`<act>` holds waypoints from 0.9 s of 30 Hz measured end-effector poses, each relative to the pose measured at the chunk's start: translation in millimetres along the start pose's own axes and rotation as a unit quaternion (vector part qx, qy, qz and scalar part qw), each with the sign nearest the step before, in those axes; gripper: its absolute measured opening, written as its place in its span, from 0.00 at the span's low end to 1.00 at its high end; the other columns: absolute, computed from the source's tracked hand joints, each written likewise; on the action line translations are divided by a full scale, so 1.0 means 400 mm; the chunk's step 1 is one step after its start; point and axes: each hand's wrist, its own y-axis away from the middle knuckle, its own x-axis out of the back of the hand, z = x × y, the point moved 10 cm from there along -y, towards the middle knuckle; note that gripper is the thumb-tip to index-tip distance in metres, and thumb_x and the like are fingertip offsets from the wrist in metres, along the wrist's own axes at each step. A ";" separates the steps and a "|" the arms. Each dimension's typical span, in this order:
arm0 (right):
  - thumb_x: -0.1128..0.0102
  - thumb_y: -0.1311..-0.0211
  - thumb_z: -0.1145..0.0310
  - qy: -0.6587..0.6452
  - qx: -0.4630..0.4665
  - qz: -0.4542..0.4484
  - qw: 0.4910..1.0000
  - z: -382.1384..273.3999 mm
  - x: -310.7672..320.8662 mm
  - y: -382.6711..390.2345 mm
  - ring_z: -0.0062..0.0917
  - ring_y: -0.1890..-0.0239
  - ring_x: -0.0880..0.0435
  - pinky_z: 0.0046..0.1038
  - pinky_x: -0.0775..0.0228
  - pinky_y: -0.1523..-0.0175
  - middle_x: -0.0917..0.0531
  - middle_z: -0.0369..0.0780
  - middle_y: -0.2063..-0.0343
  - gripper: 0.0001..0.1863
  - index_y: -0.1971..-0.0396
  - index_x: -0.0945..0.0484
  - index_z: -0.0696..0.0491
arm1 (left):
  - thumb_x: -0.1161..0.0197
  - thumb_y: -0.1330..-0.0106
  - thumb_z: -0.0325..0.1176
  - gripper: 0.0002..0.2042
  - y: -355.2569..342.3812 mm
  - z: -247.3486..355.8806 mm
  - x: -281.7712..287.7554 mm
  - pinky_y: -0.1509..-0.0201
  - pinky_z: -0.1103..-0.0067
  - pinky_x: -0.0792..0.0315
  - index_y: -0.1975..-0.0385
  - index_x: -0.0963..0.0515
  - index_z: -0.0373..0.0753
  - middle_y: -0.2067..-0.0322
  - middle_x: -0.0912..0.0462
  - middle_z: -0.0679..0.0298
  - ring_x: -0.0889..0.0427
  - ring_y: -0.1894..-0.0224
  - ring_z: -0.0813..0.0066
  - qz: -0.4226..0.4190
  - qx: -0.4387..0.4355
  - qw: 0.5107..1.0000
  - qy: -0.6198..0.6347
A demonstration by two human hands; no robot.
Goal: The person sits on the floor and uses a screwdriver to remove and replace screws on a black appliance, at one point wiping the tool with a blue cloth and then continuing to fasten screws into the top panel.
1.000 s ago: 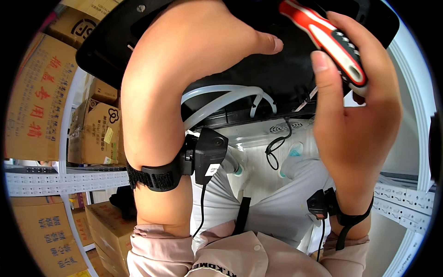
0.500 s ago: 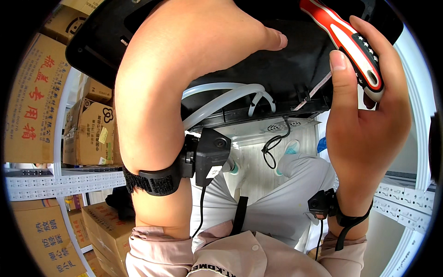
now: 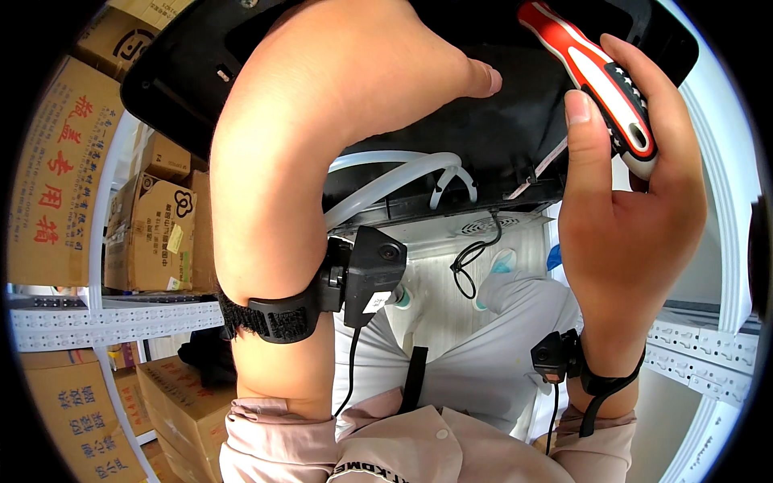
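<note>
My right hand (image 3: 632, 185) is closed round the red, white and black handle of a screwdriver (image 3: 605, 76), with the thumb on one side and the fingers on the other. The handle has white stars and a hole in its butt end. Its shaft is beyond the top edge. My left hand (image 3: 394, 56) arches over a black plastic housing (image 3: 523, 88). Only its thumb shows, stretched out to the right; the other fingers are hidden. White flexible tubes (image 3: 394, 181) loop along the housing's near edge, beside my left wrist. A thin pale strip (image 3: 541, 173) lies near the right hand.
A black cable (image 3: 463, 274) dangles under the housing, above the pale floor and my legs. Cardboard boxes (image 3: 60, 185) stand on white metal shelving (image 3: 121, 322) at left. Another white rack (image 3: 692, 354) is close on the right. Both wrists carry small strapped-on cameras (image 3: 374, 270).
The view has shifted slightly. My right hand and the screwdriver sit a little further left in the picture, the left arm a little further right. Both hands keep the same pose.
</note>
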 end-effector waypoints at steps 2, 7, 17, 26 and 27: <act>0.33 0.36 0.68 0.001 0.005 -0.004 1.000 -0.002 -0.001 -0.004 0.21 0.60 0.14 0.18 0.24 0.60 0.14 0.39 0.57 0.17 0.48 0.18 0.52 | 0.29 0.44 0.42 0.29 0.010 0.017 0.005 0.50 0.72 0.22 0.47 0.24 0.26 0.59 0.15 0.45 0.15 0.55 0.55 0.020 -0.016 0.999 -0.036; 0.34 0.36 0.69 0.012 0.009 -0.015 1.000 -0.018 -0.005 -0.010 0.22 0.58 0.14 0.20 0.24 0.56 0.14 0.39 0.56 0.17 0.48 0.18 0.53 | 0.29 0.43 0.42 0.28 0.007 0.008 0.018 0.50 0.71 0.22 0.47 0.24 0.29 0.58 0.15 0.46 0.15 0.55 0.53 -0.079 -0.003 0.996 0.051; 0.32 0.37 0.64 0.020 -0.053 -0.029 0.998 -0.019 -0.009 -0.009 0.22 0.64 0.13 0.21 0.24 0.62 0.13 0.40 0.59 0.19 0.48 0.20 0.52 | 0.28 0.45 0.47 0.30 -0.010 -0.026 0.009 0.48 0.69 0.22 0.49 0.22 0.29 0.59 0.15 0.44 0.15 0.54 0.54 -0.052 0.023 0.998 -0.025; 0.33 0.39 0.62 -0.075 -0.077 -0.048 0.993 -0.035 -0.014 -0.013 0.37 0.69 0.18 0.33 0.27 0.64 0.22 0.45 0.67 0.35 0.38 0.40 0.61 | 0.27 0.49 0.39 0.30 0.009 -0.033 -0.013 0.46 0.64 0.25 0.44 0.25 0.37 0.50 0.18 0.47 0.21 0.47 0.47 0.131 -0.061 0.989 -0.041; 0.34 0.41 0.70 -0.101 -0.066 -0.048 0.991 -0.042 -0.008 -0.013 0.41 0.65 0.19 0.35 0.27 0.61 0.24 0.50 0.61 0.35 0.39 0.43 0.62 | 0.26 0.49 0.39 0.30 0.015 -0.025 -0.015 0.47 0.65 0.25 0.45 0.25 0.36 0.52 0.18 0.49 0.20 0.49 0.48 0.128 -0.064 0.989 -0.037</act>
